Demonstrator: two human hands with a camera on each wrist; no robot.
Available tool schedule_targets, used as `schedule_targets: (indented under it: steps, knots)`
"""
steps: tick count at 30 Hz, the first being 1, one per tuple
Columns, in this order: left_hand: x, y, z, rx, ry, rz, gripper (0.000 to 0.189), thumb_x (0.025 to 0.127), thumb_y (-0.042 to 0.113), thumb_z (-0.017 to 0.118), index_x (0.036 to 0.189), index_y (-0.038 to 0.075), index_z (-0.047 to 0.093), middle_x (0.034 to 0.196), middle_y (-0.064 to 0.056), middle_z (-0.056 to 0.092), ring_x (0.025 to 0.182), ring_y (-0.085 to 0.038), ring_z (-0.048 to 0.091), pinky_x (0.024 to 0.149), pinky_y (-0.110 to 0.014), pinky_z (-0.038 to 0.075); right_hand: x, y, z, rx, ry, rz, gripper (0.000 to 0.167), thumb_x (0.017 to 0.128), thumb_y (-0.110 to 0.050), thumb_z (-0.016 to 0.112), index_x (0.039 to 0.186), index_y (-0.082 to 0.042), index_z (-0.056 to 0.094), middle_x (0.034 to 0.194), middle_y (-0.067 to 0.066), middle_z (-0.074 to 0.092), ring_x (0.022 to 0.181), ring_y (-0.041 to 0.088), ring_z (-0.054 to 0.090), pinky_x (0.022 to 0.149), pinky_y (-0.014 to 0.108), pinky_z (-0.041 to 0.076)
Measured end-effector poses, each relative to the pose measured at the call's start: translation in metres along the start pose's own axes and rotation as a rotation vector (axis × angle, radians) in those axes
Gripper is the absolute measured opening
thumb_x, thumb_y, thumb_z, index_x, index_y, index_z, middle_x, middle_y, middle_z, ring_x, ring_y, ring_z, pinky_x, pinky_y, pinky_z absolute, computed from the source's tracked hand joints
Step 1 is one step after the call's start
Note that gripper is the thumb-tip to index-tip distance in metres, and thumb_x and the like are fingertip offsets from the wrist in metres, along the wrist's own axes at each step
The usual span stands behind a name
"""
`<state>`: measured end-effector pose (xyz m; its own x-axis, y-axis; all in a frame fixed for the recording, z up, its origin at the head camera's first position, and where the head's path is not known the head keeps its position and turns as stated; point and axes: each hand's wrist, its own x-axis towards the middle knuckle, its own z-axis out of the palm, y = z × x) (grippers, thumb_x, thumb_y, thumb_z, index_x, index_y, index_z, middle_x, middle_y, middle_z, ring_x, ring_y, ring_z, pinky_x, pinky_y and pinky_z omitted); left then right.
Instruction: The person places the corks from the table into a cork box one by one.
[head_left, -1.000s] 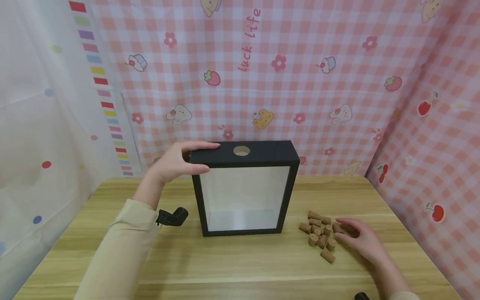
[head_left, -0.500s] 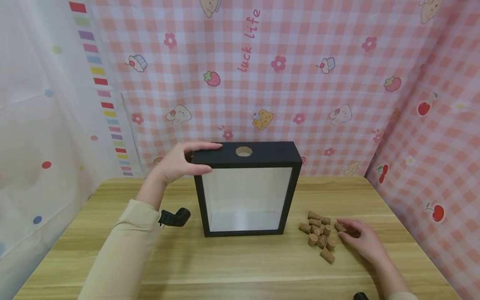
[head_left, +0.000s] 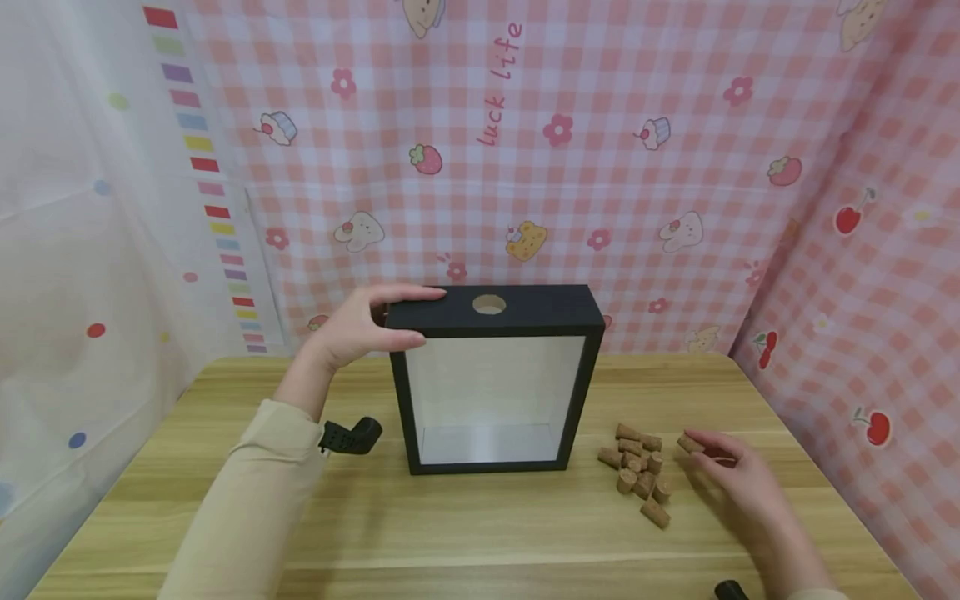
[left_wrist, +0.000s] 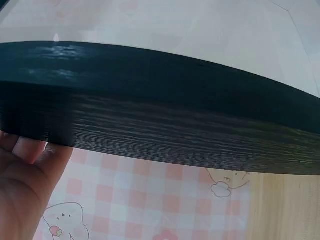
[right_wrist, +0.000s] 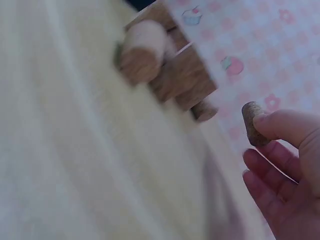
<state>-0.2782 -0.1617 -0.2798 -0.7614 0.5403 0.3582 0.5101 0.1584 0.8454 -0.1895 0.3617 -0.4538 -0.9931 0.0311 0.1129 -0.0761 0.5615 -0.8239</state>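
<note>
A black box frame (head_left: 495,468) with a clear front and a round hole in its top stands upright on the table. My left hand (head_left: 360,325) grips its upper left corner, thumb at the front edge and fingers over the top. In the left wrist view, the dark wood-grained side (left_wrist: 190,130) of the frame crosses the picture, fingers behind it. My right hand (head_left: 738,475) pinches one cork (right_wrist: 254,122) between thumb and fingers. It is just right of a loose pile of corks (head_left: 633,458), apart from it.
The wooden table (head_left: 480,533) carries the frame in the middle and the corks to the right. A pink checked cloth (head_left: 615,183) hangs close behind it. Black wrist-camera mounts (head_left: 352,436) stick out at each wrist.
My right hand has picked a cork from the right side of the pile and moved slightly right and up with it. The frame shifted a little right with my left hand still on it.
</note>
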Motion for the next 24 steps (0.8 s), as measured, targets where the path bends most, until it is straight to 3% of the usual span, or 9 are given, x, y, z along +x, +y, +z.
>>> schedule_targets:
  steps: [5,12,15,24]
  knots:
    - [0.000,0.000,0.001,-0.003,0.002,0.010,0.055,0.082,0.017,0.079,0.134,0.010,0.064,0.135,-0.009,0.057,0.096,-0.025,0.060,0.079,-0.031,0.052,0.005,-0.017,-0.008,-0.099,0.039,-0.138,0.041,0.097,-0.020,0.065,0.133,0.000,0.061,0.119,0.010,0.064,0.093,-0.006,0.055,0.078,0.017,0.047]
    - [-0.002,0.001,0.001,-0.033,0.004,0.021,0.054,0.082,0.014,0.078,0.134,0.009,0.064,0.135,-0.012,0.056,0.100,-0.029,0.059,0.081,-0.033,0.051,0.008,-0.056,-0.008,-0.094,0.022,-0.162,0.043,0.098,-0.027,0.064,0.136,-0.006,0.060,0.118,0.012,0.062,0.094,-0.004,0.057,0.076,0.021,0.050]
    - [-0.003,0.001,0.000,-0.035,0.009,0.024,0.053,0.082,0.013,0.078,0.133,0.010,0.064,0.135,-0.011,0.056,0.100,-0.028,0.058,0.081,-0.033,0.051,0.010,-0.071,-0.007,-0.087,0.023,-0.225,0.039,0.098,-0.023,0.064,0.134,-0.007,0.062,0.117,0.011,0.062,0.095,-0.004,0.058,0.076,0.020,0.050]
    - [-0.004,-0.001,0.000,-0.032,0.008,0.042,0.052,0.084,0.012,0.075,0.134,0.007,0.061,0.135,-0.012,0.055,0.098,-0.029,0.056,0.080,-0.032,0.049,0.019,-0.119,-0.004,0.024,0.053,-0.570,0.032,0.091,0.010,0.063,0.123,0.007,0.064,0.110,-0.003,0.061,0.095,0.001,0.059,0.079,0.014,0.047]
